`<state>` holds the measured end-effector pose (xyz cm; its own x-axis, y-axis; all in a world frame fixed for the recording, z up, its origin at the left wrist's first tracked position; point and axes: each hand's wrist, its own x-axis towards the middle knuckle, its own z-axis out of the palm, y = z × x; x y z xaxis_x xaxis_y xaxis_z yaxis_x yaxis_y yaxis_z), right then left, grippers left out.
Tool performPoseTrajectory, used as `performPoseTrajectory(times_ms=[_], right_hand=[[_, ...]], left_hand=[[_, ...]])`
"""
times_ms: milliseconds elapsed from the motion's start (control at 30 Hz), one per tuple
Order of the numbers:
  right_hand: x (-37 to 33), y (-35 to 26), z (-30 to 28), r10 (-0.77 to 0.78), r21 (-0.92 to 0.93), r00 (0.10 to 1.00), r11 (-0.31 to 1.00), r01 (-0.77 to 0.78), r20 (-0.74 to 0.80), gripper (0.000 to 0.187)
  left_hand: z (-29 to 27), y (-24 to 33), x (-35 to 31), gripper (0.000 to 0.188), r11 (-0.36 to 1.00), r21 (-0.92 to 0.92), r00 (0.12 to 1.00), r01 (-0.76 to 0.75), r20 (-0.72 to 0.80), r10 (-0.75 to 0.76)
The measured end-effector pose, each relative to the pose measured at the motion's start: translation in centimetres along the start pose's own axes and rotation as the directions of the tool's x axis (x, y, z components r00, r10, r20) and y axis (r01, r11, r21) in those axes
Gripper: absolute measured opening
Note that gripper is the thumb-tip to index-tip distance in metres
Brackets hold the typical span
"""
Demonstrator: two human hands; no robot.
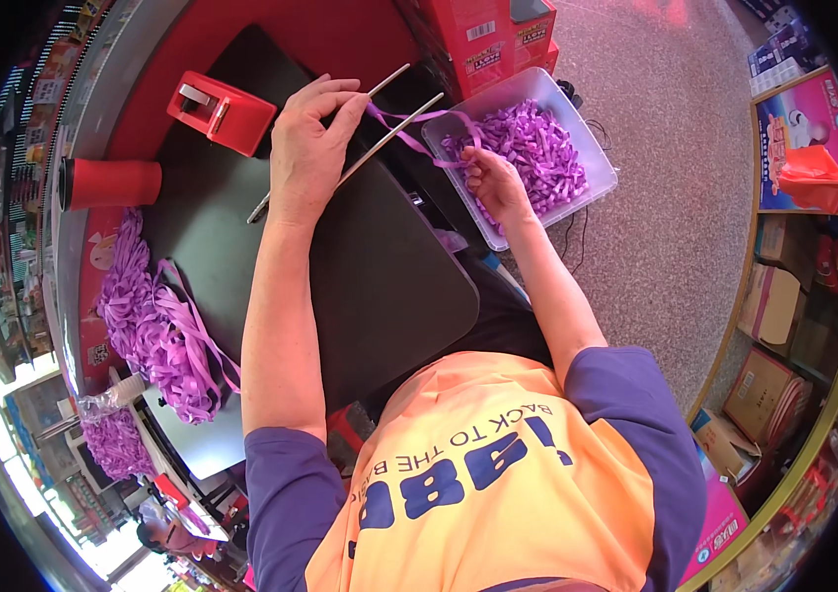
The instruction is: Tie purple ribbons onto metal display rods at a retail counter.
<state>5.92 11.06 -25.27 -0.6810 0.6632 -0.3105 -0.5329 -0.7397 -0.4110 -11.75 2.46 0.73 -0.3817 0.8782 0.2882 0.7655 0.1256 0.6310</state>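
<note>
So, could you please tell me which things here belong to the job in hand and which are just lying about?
In use:
left hand, thin sticks
right hand, purple ribbon strip, clear tub

Lying about:
red tape dispenser
red cup
ribbon heap

1. Red cartons (pixel 493 35) with white labels, stacked just beyond the right hand (pixel 493 183), behind the tub.
2. Pink-blue poster box (pixel 802 138), far right of the right hand.
3. Brown cardboard boxes (pixel 769 395) on shelves, well right, nearer the person.
</note>
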Motion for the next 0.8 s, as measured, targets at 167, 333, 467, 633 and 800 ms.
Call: performPoseTrajectory(times_ms=[167,333,467,633,800], right_hand=[[0.0,-0.3,0.3,-0.05,0.044,0.998,0.998,0.049,0.037,0.021],[1.3,1.0,-1.5,-0.18,-0.58,0.968,0.813,0.049,-0.172,0.021],[1.6,2.8,-3.4,-0.306,-0.884,0.938,0.468,-0.002,-0.164,0.021],[1.2,3.5,-4.3,-0.426,-0.97,0.901,0.173,0.168,0.08,0.02],[-0.5,3.3,-4.3,-0.44,-0.869,0.784,0.017,0.494,0.437,0.016]], left_hand=[[0.0,-0.1,0.0,0.02,1.0,-0.001,1.0,-0.018,0.002,0.018],[0.0,0.0,0.0,0.02,1.0,0.015,1.0,-0.026,-0.004,0.026],[0.0,-0.1,0.0,0.02,0.999,0.011,0.999,-0.031,-0.012,0.032],[0.0,0.1,0.0,0.021,1.0,0.006,1.0,-0.021,-0.015,0.021],[0.0,0.2,-0.1,0.021,1.0,-0.005,1.0,-0.014,-0.025,0.014]])
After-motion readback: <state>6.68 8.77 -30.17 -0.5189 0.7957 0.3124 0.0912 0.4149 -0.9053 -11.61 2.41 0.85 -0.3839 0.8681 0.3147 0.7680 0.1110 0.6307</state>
